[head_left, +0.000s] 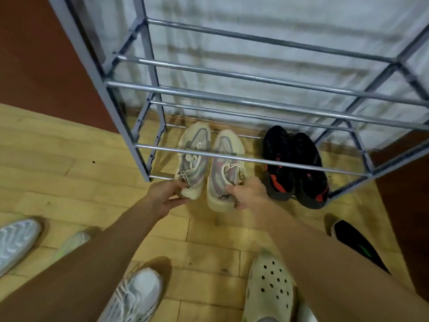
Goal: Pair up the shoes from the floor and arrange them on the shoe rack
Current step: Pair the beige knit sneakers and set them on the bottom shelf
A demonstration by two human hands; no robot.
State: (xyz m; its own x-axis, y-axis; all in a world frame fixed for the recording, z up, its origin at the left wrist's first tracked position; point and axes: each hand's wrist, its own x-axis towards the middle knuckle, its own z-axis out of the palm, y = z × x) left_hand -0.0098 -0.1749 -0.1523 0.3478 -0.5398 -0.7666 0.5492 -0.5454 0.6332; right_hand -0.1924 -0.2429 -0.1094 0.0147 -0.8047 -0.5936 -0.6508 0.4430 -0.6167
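Cream sneakers on the rack's (232,156) bottom shelf: my left hand (166,196) grips the left sneaker's (193,159) heel, my right hand (249,194) grips the right sneaker's (226,168). Black pair (294,166) sits just right of my grip. Next: let go, then match the loose shoes behind on the floor (69,182).

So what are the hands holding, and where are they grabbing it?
Each hand holds one cream-and-grey sneaker by its heel end: the left hand has the left sneaker, the right hand the right sneaker, on the rack's bottom shelf.

Left hand (163,197) and right hand (249,194) reach forward, fingers curled.
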